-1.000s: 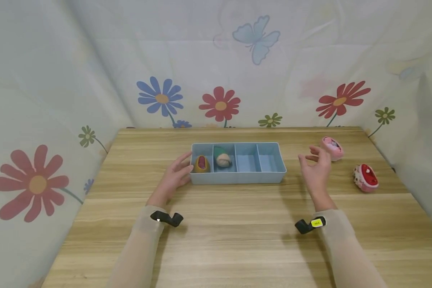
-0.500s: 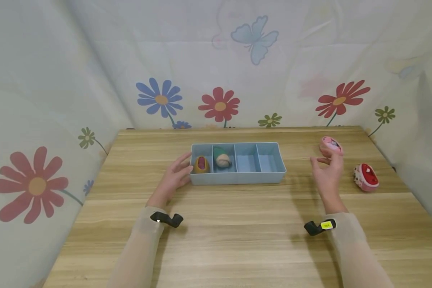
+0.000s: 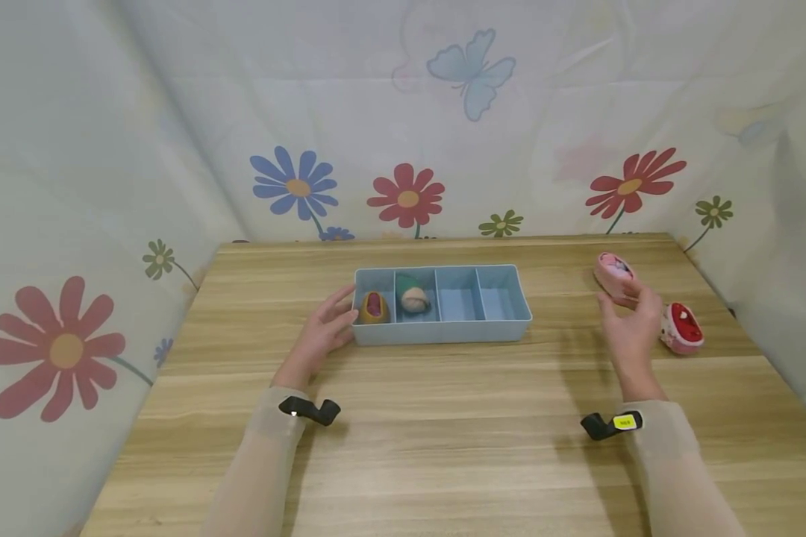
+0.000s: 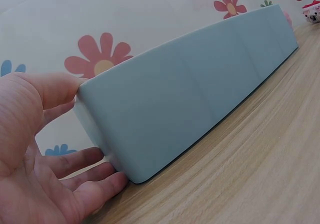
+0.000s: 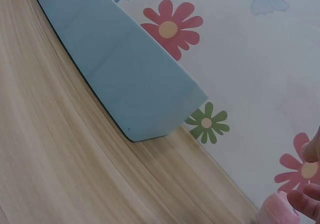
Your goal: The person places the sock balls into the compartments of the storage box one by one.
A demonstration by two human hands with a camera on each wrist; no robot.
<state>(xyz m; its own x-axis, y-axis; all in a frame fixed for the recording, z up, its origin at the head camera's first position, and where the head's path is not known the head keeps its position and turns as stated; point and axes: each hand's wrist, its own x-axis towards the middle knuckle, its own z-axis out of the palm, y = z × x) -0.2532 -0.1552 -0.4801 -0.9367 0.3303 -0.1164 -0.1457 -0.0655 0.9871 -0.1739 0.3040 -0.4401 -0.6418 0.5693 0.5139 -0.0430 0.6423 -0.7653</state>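
Observation:
A light blue box (image 3: 443, 333) with several compartments stands on the table. My left hand (image 3: 324, 328) rests against its left end, thumb at the top edge and fingers low on the side, as the left wrist view shows. A small yellow-brown thing with a dark red middle (image 3: 374, 308) lies in the leftmost compartment. Beside it, in the second, is a small green and beige rounded thing (image 3: 413, 296). My right hand (image 3: 633, 328) hovers at a small pink oval thing (image 3: 611, 277), thumb and fingers apart; whether they touch it I cannot tell.
A small pink-and-white thing with a red top (image 3: 682, 328) lies just right of my right hand. The wooden table (image 3: 443, 432) meets a flower-printed cloth (image 3: 349, 112) at the back and sides.
My right hand has moved to the right, from beside the box to the pink oval thing. My left hand has stayed at the box's left end.

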